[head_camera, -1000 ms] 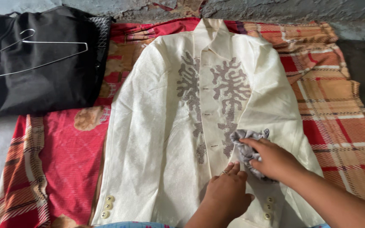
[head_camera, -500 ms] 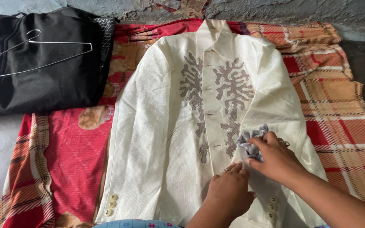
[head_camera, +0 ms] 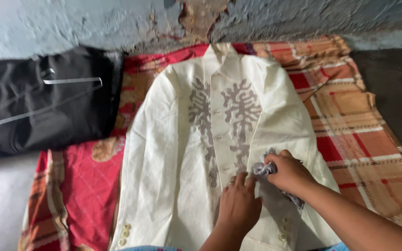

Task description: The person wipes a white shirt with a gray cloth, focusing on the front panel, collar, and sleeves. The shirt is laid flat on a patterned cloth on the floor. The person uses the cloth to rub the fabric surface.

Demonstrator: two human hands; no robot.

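A cream jacket (head_camera: 173,153) with grey embroidery down its front lies flat on a red and orange plaid blanket (head_camera: 359,139). My right hand (head_camera: 287,172) is closed around a crumpled grey cloth (head_camera: 262,167) and presses it on the jacket's front, beside the lower embroidery. My left hand (head_camera: 237,204) lies palm down on the jacket just left of it, fingers together, with a ring on one finger.
A black garment bag (head_camera: 47,104) with a wire hanger (head_camera: 43,100) on top lies at the left by the wall. A rough grey wall (head_camera: 117,23) runs along the back. Bare floor (head_camera: 396,69) shows to the right of the blanket.
The view has tilted up and is blurred. My right hand with the cloth has shifted slightly left and up along the jacket front. My left hand stays pressed on the jacket.
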